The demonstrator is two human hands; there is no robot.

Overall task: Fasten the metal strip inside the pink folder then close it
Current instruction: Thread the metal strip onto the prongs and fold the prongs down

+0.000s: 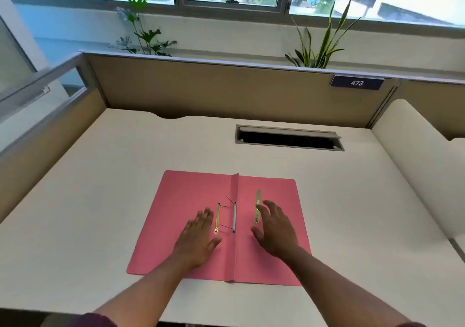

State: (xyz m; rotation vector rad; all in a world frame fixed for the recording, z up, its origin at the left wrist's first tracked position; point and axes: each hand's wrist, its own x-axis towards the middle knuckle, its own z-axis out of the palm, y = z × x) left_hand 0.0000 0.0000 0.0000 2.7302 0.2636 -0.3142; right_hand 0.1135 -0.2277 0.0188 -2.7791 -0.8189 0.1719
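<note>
1. Left hand (198, 236): open, fingers together and flat, palm down on the left leaf; holds nothing. Fingertips lie just beside the gold bar.
2. Right hand (275, 228): open, fingers spread and slightly curled, low over the right leaf; holds nothing. Fingers reach to the loose strip's lower half; contact cannot be told.
3. Loose flat gold-coloured metal strip with holes (257, 205): lies lengthwise on the right leaf, apart from the spine.
4. Narrow gold-coloured metal bar (217, 218): on the left leaf, joined by two thin dark prongs (227, 227) to a pale white strip (235, 217) at the spine fold. A third thin wire stands up near the top.
5. Pink card folder (176, 200): spread open, flat, near the front edge of the white desk (125, 163).
6. Surroundings: long cable slot (289, 139) in the desk; tan partition (214, 87) with plate "473" (357, 83).
7. Progress, judged: early. Strip not yet fastened; folder not closed. Both steps remain.
</note>
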